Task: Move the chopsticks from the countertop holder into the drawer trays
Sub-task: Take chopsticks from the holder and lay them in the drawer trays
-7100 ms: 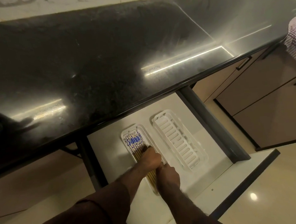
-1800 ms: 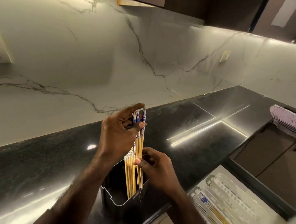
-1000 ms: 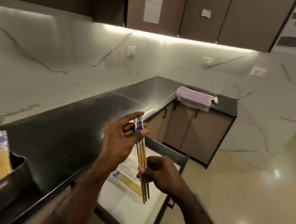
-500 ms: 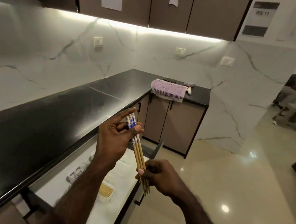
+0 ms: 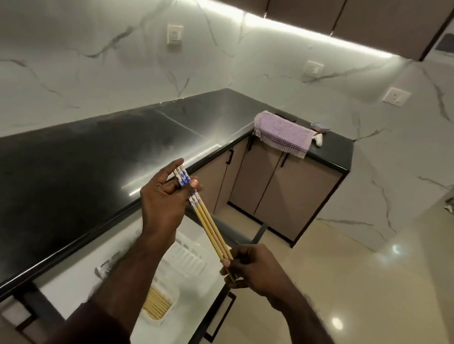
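Partly done, judging by scene: one drawer tray (image 5: 159,302) at 7 o'clock already has sticks in it; slotted tray (image 5: 185,258) beside it looks unfilled. Holder not in view, so remaining count unknown.
Chopsticks (image 5: 212,229) bundle mid-frame, above open drawer (image 5: 67,287), tilted, patterned ends up.
Left hand (image 5: 166,200) pinches patterned tops w/ thumb + fingers.
Right hand (image 5: 251,269) grips lower tips, fingers curled.

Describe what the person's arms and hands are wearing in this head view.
Both hands, the left hand and the right hand, are bare, with no gloves; no rings or watch show. The left arm has a dark maroon-brown sleeve pushed up the forearm. The right forearm shows no sleeve within the frame.
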